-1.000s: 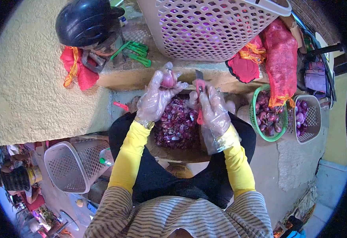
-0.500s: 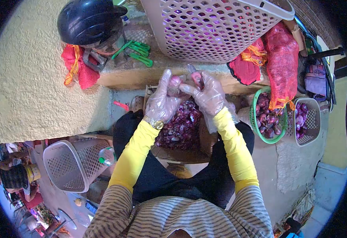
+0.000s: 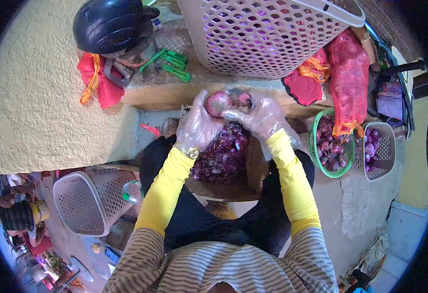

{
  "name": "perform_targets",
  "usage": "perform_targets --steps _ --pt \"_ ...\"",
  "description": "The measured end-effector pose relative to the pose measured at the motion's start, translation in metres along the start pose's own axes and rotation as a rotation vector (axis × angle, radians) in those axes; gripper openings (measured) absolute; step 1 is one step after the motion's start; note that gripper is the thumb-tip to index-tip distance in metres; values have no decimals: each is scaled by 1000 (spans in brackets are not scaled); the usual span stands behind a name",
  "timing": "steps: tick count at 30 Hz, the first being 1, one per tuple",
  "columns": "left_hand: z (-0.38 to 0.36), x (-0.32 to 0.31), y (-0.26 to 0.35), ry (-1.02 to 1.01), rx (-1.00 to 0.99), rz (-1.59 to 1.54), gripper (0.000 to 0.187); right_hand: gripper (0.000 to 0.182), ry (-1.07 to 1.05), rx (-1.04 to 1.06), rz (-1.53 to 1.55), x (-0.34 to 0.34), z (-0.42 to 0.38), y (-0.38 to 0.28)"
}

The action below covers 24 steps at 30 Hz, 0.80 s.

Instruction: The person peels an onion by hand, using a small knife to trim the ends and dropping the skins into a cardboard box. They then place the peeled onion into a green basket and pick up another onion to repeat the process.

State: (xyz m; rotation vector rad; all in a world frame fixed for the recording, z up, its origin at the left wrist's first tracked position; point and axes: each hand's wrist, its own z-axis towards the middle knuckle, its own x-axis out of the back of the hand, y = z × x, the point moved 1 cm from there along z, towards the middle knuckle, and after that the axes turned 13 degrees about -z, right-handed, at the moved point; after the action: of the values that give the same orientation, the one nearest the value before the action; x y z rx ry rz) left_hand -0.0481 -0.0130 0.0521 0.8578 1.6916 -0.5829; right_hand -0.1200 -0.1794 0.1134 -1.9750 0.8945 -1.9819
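Observation:
A red onion (image 3: 218, 103) sits in my left hand (image 3: 199, 123), which wears a clear plastic glove and curls its fingers around it. Beside the onion, my right hand (image 3: 263, 116), gloved the same way, grips what looks like a small knife (image 3: 234, 93); its grey blade is blurred and a pink part shows at the fingers. The right thumb reaches toward the onion's lower side. Beneath both hands, a cardboard box (image 3: 214, 191) between my knees holds a heap of purple onion skins (image 3: 220, 158).
A large perforated basket (image 3: 272, 44) of onions stands ahead on a ledge, near a dark helmet (image 3: 109, 24) and green-handled tools (image 3: 175, 66). On the right are a green basket (image 3: 332, 173) of onions, a smaller basket (image 3: 387, 151) and a red mesh sack (image 3: 348, 73). Another basket (image 3: 84, 205) stands left.
My left hand has turned the onion so more of it shows. The right hand has rotated slightly, and the blade now lies lower, closer to the onion.

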Motion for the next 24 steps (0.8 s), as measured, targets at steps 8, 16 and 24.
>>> perform_targets --steps 8,16,24 --pt "-1 3 1 -16 -23 -11 51 68 41 63 75 -16 5 3" --pt "-4 -4 -2 -33 -47 47 56 70 -38 21 -171 -4 3 -11" --pt "-14 29 -4 -169 -406 826 52 72 23 204 -328 -14 6 -10"
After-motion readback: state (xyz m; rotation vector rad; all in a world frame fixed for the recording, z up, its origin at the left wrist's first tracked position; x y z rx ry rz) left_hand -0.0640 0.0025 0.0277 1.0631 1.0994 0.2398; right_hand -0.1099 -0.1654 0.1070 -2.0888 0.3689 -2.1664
